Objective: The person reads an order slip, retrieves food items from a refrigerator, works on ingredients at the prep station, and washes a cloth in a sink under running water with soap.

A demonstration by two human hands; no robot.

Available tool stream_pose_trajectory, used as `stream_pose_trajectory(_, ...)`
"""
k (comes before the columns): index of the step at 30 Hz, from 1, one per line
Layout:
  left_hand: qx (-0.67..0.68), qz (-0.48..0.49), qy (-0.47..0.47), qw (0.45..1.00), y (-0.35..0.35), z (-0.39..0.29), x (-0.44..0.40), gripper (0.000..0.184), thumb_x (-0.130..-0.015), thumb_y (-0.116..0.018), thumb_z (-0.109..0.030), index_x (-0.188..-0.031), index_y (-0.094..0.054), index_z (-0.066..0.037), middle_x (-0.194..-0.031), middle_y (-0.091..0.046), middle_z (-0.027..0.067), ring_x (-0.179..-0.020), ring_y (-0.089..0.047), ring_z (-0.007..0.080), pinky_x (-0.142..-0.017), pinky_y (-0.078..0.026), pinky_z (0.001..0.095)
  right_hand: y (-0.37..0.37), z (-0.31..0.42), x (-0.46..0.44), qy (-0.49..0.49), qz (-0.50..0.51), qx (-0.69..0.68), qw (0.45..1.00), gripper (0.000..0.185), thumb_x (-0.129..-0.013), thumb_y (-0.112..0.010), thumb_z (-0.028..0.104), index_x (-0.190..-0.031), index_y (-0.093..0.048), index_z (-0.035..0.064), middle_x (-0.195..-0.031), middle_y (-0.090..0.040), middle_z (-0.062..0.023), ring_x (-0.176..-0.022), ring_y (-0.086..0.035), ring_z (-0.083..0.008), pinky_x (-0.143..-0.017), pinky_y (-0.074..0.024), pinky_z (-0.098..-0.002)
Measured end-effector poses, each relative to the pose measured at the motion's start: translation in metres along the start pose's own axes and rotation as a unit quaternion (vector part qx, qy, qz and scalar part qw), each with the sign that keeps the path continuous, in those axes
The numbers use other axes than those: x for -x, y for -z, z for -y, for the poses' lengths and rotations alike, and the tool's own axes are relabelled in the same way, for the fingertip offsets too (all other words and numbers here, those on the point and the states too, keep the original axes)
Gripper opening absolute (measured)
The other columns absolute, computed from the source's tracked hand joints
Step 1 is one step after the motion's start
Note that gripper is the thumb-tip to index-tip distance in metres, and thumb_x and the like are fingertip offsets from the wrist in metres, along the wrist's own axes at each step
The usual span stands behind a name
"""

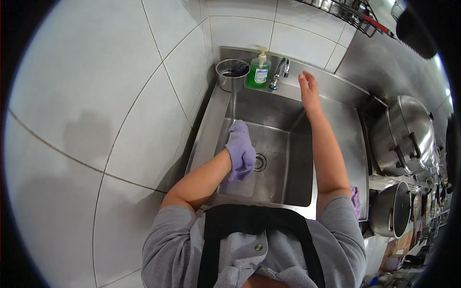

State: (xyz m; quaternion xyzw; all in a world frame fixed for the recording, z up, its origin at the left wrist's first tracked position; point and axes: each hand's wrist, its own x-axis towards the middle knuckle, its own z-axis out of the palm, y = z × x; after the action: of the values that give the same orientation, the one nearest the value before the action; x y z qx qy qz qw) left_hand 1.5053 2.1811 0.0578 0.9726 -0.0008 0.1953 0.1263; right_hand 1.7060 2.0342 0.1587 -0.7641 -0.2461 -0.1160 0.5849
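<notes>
A purple cloth (241, 150) covers my left hand (227, 154) above the left part of the steel sink (278, 144). The fingers are hidden under the cloth, which hangs in folds over the basin. My right hand (309, 89) is raised by the back right corner of the sink, just right of the chrome faucet (280, 73). Its fingers stretch out close to one another and nothing shows in them. There appears to be a gap between this hand and the faucet. The drain (260, 162) lies in the sink floor, right of the cloth.
A green soap pump bottle (260, 72) and a steel pot (232, 79) with dark items inside stand behind the sink. Another purple cloth (355, 201) lies at the counter's right edge. Large steel pots (403, 134) sit further right. A wire rack (353, 14) hangs above.
</notes>
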Motion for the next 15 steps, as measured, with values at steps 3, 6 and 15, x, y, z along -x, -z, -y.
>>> stream_pose_trajectory(3,0.189,0.006,0.065,0.980,-0.017,0.023,-0.022,0.023,-0.079,-0.050,-0.032,-0.078,-0.056,-0.009,-0.075,-0.058,0.0106,-0.059,-0.053,0.0267,-0.056,-0.043,0.0435,-0.022,-0.003,-0.044,0.086,-0.077,0.125,0.985,0.063,-0.089,-0.055,0.044,-0.128,-0.043,-0.0054,-0.126,-0.047,-0.0257,-0.115,-0.045,-0.0364,-0.099,-0.0353,-0.0417)
stream_pose_trajectory(6,0.734,0.030,0.218,0.643,-0.044,0.045,-0.056,0.026,-0.080,-0.048,-0.034,-0.084,-0.054,-0.008,-0.079,-0.057,0.0117,-0.060,-0.053,0.0274,-0.058,-0.043,0.0441,-0.064,-0.035,-0.082,0.057,-0.102,0.094,0.989,0.083,-0.085,-0.057,0.051,-0.136,-0.029,-0.0084,-0.132,-0.039,-0.0304,-0.125,-0.036,-0.0407,-0.106,-0.0265,-0.0437)
stream_pose_trajectory(15,0.927,0.011,0.309,0.214,-0.110,0.082,-0.164,0.038,-0.084,-0.042,-0.038,-0.103,-0.047,-0.006,-0.091,-0.056,0.0152,-0.064,-0.051,0.0294,-0.062,-0.043,0.0459,-0.103,-0.050,-0.072,-0.064,-0.122,-0.228,0.964,0.083,-0.088,-0.045,0.056,-0.142,-0.022,-0.0023,-0.143,-0.030,-0.0251,-0.130,-0.032,-0.0339,-0.107,-0.0234,-0.0379)
